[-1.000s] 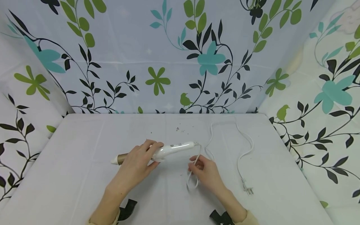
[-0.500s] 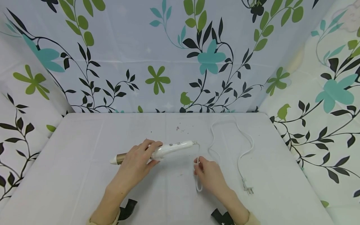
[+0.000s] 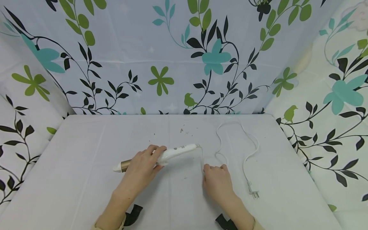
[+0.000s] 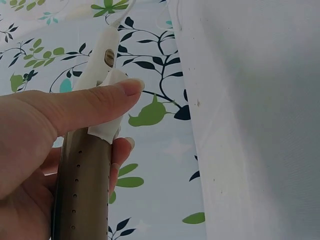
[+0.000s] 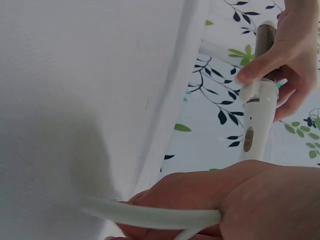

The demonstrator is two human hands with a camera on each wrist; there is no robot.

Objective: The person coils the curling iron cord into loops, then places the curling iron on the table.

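My left hand [image 3: 143, 166] grips a curling iron [image 3: 181, 149] around its middle, above the table. The white handle points right and the bronze barrel [image 4: 82, 185], dotted with small holes, points left. In the left wrist view my thumb lies across the white clamp lever [image 4: 105, 132]. A white power cord [image 3: 202, 156] drops from the handle's end to my right hand [image 3: 218, 182], whose fingers curl round it, back of the hand up. The right wrist view shows a bent length of the cord [image 5: 155, 217] at the fingers; the fingertips are partly hidden.
The rest of the cord [image 3: 257, 145] loops loosely over the table's right side and ends in a plug [image 3: 253, 192]. Small dark specks [image 3: 181, 130] dot the white tablecloth [image 3: 86, 179]. A leaf-and-flower patterned curtain [image 3: 126, 38] hangs behind the table and at both sides.
My right hand has moved right and slightly toward me, turning its back upward. The cord loop that hung below it is out of sight. The left hand and curling iron stay nearly still.
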